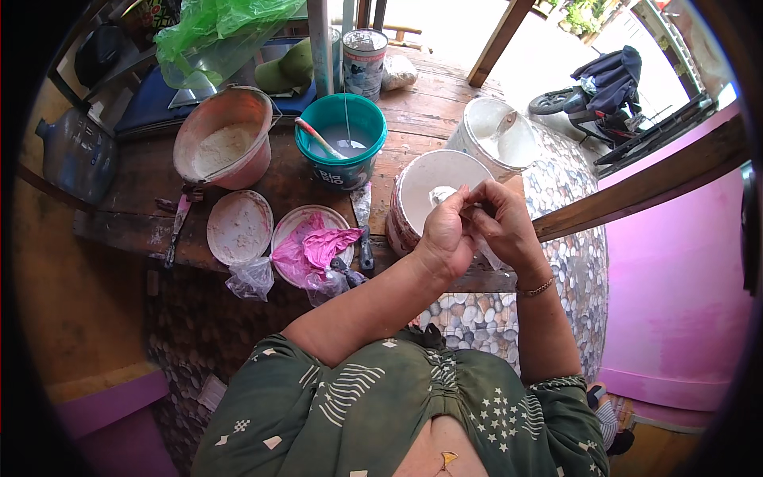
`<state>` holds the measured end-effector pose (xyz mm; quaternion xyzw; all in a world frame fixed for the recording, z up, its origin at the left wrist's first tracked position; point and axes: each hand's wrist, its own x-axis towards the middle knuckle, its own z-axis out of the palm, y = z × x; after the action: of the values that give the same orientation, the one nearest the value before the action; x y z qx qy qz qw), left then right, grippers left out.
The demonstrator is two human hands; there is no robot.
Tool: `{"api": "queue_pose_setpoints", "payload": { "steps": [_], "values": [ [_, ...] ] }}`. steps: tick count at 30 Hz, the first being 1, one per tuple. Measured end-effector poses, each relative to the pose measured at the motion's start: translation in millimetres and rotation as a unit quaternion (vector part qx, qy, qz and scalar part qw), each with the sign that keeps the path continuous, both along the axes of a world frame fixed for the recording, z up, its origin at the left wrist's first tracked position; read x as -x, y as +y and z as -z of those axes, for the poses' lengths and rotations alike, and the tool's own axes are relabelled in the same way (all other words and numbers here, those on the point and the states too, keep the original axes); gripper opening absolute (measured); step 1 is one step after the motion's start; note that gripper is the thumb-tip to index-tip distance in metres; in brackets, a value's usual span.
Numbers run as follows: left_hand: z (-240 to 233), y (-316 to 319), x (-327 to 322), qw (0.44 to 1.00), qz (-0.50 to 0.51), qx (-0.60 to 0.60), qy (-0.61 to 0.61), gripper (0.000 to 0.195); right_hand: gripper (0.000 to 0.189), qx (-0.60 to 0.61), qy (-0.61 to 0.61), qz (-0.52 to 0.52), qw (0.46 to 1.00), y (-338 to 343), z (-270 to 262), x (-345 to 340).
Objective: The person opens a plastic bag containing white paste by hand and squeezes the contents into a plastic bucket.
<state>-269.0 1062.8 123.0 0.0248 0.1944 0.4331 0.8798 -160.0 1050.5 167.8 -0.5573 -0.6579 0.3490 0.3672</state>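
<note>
My left hand (447,235) and my right hand (506,220) meet over the near rim of a white bucket (402,229). Between them is a clear plastic bag (442,194) with something white in it; its loose end hangs below my fingers. The fingers of both hands pinch the plastic, though their tips partly hide one another. To the left stands a teal bucket (340,170) of cloudy liquid with a stained stick (319,138) leaning in it. A putty knife (362,223) lies between the two buckets. Behind the white bucket, another white bucket (468,128) holds white material and a tool.
On the wooden table (411,122) are a pinkish bucket of powder (194,170), a round lid (239,226), a pink plastic bag (310,244) on another lid, a scraper (179,223) and a metal can (365,65). A wooden beam (644,185) slants at right. Part of a person (607,417) shows lower right.
</note>
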Motion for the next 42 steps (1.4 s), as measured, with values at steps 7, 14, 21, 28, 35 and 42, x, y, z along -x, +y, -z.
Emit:
{"api": "queue_pose_setpoints", "payload": {
  "steps": [7, 14, 21, 28, 35, 42],
  "values": [
    [-6.4, -8.3, -17.3, 0.991, -0.073, 0.096, -0.059, 0.028, 0.009, -0.025, -0.132, -0.027, 0.991, -3.0, -15.1, -0.9],
    [-8.1, -8.9, -15.5, 0.995, -0.085, 0.03, -0.047, 0.031, 0.008, -0.021, -0.04, -0.056, 0.997, 1.1, -4.1, -21.9],
    [2.9, -17.6, -32.2, 0.984, -0.138, 0.021, -0.107, 0.033, 0.007, 0.031, -0.009, -0.076, 0.997, 3.7, -5.1, -25.3],
    [10.7, -16.3, -41.8, 0.982, -0.178, 0.068, -0.017, 0.025, 0.005, -0.044, -0.099, -0.05, 0.993, -9.8, 3.4, -18.5],
    [25.0, -12.3, -40.3, 0.985, -0.158, 0.063, -0.029, 0.022, 0.007, -0.055, -0.135, -0.088, 0.985, -20.6, -15.5, -23.5],
    [-16.9, -22.5, -35.9, 0.984, -0.15, 0.067, -0.074, 0.028, 0.006, -0.032, -0.056, -0.102, 0.993, -17.6, -8.0, -39.5]
  ]
}}
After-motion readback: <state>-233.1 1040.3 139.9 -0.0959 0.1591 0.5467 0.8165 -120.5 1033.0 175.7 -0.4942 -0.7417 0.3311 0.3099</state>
